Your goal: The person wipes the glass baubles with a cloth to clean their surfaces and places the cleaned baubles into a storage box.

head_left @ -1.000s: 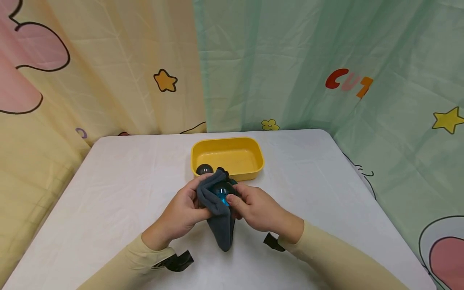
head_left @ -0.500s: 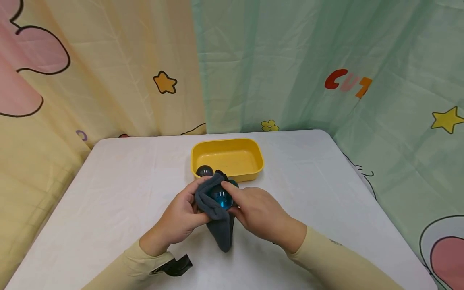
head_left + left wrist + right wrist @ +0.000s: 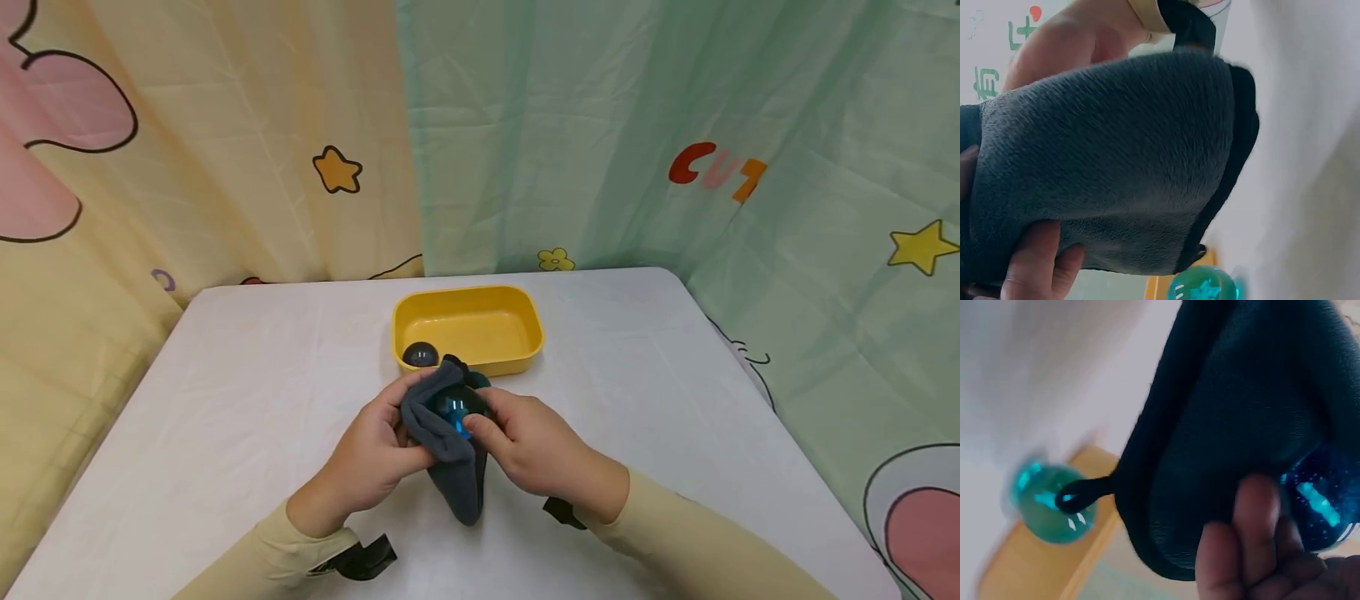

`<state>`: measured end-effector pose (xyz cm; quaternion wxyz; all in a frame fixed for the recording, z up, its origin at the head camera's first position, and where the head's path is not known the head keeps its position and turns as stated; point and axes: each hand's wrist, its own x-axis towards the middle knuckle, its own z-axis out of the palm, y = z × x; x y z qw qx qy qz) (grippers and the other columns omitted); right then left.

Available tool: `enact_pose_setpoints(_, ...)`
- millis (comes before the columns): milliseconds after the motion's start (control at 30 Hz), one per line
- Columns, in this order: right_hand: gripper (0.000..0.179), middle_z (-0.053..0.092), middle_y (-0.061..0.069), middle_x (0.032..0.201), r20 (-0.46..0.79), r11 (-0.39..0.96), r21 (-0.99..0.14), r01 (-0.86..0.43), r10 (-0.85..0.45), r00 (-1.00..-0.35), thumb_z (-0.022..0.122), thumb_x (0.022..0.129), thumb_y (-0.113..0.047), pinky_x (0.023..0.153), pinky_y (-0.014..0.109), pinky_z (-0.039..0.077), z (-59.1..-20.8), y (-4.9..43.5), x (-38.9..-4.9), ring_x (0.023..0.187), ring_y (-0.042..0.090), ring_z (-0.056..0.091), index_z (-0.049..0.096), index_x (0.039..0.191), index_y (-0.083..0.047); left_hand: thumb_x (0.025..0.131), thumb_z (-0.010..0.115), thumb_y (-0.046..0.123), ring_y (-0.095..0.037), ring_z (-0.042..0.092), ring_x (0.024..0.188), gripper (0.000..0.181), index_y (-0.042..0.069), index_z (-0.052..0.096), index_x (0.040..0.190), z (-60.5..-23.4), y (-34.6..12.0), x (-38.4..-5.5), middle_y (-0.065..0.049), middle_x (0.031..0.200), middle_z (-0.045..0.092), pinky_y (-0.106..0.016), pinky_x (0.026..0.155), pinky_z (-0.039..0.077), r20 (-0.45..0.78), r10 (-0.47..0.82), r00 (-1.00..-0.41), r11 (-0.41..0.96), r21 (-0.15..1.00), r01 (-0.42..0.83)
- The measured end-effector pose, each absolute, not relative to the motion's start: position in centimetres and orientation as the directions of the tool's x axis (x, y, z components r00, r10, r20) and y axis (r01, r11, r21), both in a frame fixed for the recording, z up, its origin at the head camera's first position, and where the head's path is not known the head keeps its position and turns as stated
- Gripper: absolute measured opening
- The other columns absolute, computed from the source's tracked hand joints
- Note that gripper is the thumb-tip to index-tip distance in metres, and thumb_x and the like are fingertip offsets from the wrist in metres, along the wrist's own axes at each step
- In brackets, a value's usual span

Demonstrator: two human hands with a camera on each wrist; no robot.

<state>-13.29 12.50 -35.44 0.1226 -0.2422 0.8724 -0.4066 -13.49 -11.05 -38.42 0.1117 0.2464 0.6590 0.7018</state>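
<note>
A grey plush cloth (image 3: 459, 487) with a black edge and a hanging loop (image 3: 1082, 492) is folded around a shiny, clear blue ball (image 3: 456, 407). My left hand (image 3: 367, 454) grips the cloth from the left, its thumb over the front fold. On the other side, my right hand (image 3: 536, 442) holds the ball, thumb on its face; in the right wrist view its fingertips lie against the cloth beside the ball. A teal ball (image 3: 1057, 503) shows past the cloth, mostly hidden in the head view.
Just beyond my hands stands a yellow tub (image 3: 528, 354), with a dark ball (image 3: 421, 354) in its near left corner. A white cloth covers the table (image 3: 637, 358). Printed curtains (image 3: 570, 150) hang behind it.
My right thumb went from the ball's lower face to its top, then back down again. The ball has turned slightly within the cloth; my left hand keeps its grip.
</note>
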Motion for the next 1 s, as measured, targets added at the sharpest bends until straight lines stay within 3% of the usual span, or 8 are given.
enact_pose_setpoints(100, 0.058, 0.072, 0.002, 0.115, 0.042, 0.638, -0.628, -0.445, -0.544, -0.838, 0.060, 0.108, -0.030, 0.085, 0.029, 0.060, -35.13, 12.34, -12.84, 0.096, 0.012, 0.067, 0.039, 0.158, -0.010, 0.089, 0.076, -0.010, -0.012, 0.063, 0.131, 0.080, 0.005, 0.038, 0.158, -38.52, -11.15, -13.38, -0.024, 0.159, 0.046, -0.028, 0.104, 0.057, 0.213, 0.467, -0.858, -0.132, 0.977, 0.170)
enact_pose_setpoints(233, 0.072, 0.070, 0.007, 0.136, 0.093, 0.681, -0.448, -0.579, -0.609, -0.788, 0.067, 0.104, -0.022, 0.102, 0.037, 0.060, -35.16, 12.40, -12.57, 0.113, 0.017, 0.070, 0.028, 0.164, -0.011, 0.090, 0.075, -0.010, -0.010, 0.061, 0.135, 0.077, 0.005, 0.039, 0.157, -38.49, -11.27, -13.22, -0.022, 0.161, 0.043, -0.027, 0.106, 0.055, 0.226, 0.466, -0.855, -0.135, 0.974, 0.183)
enact_pose_setpoints(433, 0.067, 0.076, 0.003, 0.101, 0.259, 0.658, -0.219, -0.721, -0.673, -0.693, 0.072, 0.101, -0.022, 0.086, 0.031, 0.062, -35.72, 12.81, -12.72, 0.085, 0.015, 0.067, 0.038, 0.156, -0.002, 0.089, 0.073, -0.014, -0.012, 0.063, 0.133, 0.081, 0.003, 0.037, 0.159, -38.31, -11.35, -13.19, -0.025, 0.159, 0.046, -0.029, 0.103, 0.057, 0.237, 0.495, -0.836, -0.137, 0.971, 0.194)
enact_pose_setpoints(500, 0.064, 0.075, 0.001, 0.096, 0.231, 0.665, -0.274, -0.695, -0.656, -0.718, 0.070, 0.102, -0.026, 0.081, 0.028, 0.061, -35.73, 12.84, -12.87, 0.081, 0.011, 0.064, 0.040, 0.154, -0.002, 0.088, 0.072, -0.015, -0.012, 0.064, 0.131, 0.081, 0.004, 0.037, 0.159, -38.28, -11.32, -13.26, -0.025, 0.158, 0.048, -0.030, 0.102, 0.058, 0.232, 0.496, -0.837, -0.126, 0.973, 0.195)
enact_pose_setpoints(667, 0.037, 0.067, -0.004, 0.084, 0.025, 0.602, -0.681, -0.418, -0.551, -0.834, 0.057, 0.110, -0.031, 0.065, 0.024, 0.052, -35.65, 12.59, -13.38, 0.070, 0.007, 0.057, 0.054, 0.136, -0.004, 0.088, 0.072, -0.015, -0.012, 0.067, 0.123, 0.079, 0.005, 0.039, 0.157, -38.30, -11.19, -13.36, -0.025, 0.154, 0.052, -0.029, 0.099, 0.060, 0.209, 0.499, -0.841, -0.101, 0.978, 0.184)
enact_pose_setpoints(733, 0.033, 0.066, -0.004, 0.082, 0.007, 0.555, -0.753, -0.355, -0.533, -0.846, 0.053, 0.111, -0.032, 0.063, 0.025, 0.051, -35.66, 12.48, -13.48, 0.069, 0.009, 0.057, 0.059, 0.131, -0.005, 0.088, 0.072, -0.015, -0.012, 0.067, 0.123, 0.079, 0.003, 0.039, 0.157, -38.32, -11.15, -13.37, -0.027, 0.154, 0.051, -0.028, 0.099, 0.060, 0.211, 0.495, -0.843, -0.108, 0.977, 0.181)
enact_pose_setpoints(833, 0.039, 0.072, -0.002, 0.099, 0.047, 0.565, -0.722, -0.400, -0.536, -0.843, 0.052, 0.111, -0.035, 0.075, 0.028, 0.058, -35.62, 12.38, -13.42, 0.082, 0.009, 0.064, 0.058, 0.138, -0.007, 0.088, 0.073, -0.014, -0.012, 0.067, 0.125, 0.079, 0.001, 0.037, 0.158, -38.38, -11.17, -13.43, -0.030, 0.154, 0.049, -0.027, 0.100, 0.059, 0.227, 0.487, -0.843, -0.128, 0.974, 0.189)
enact_pose_setpoints(1000, 0.065, 0.070, 0.004, 0.137, 0.160, 0.627, -0.515, -0.584, -0.599, -0.784, 0.064, 0.106, -0.029, 0.099, 0.037, 0.061, -35.14, 12.61, -13.13, 0.108, 0.015, 0.070, 0.035, 0.161, -0.010, 0.090, 0.073, -0.012, -0.010, 0.063, 0.132, 0.078, -0.001, 0.036, 0.157, -38.32, -11.33, -13.55, -0.029, 0.158, 0.045, -0.026, 0.103, 0.056, 0.249, 0.476, -0.844, -0.154, 0.968, 0.198)
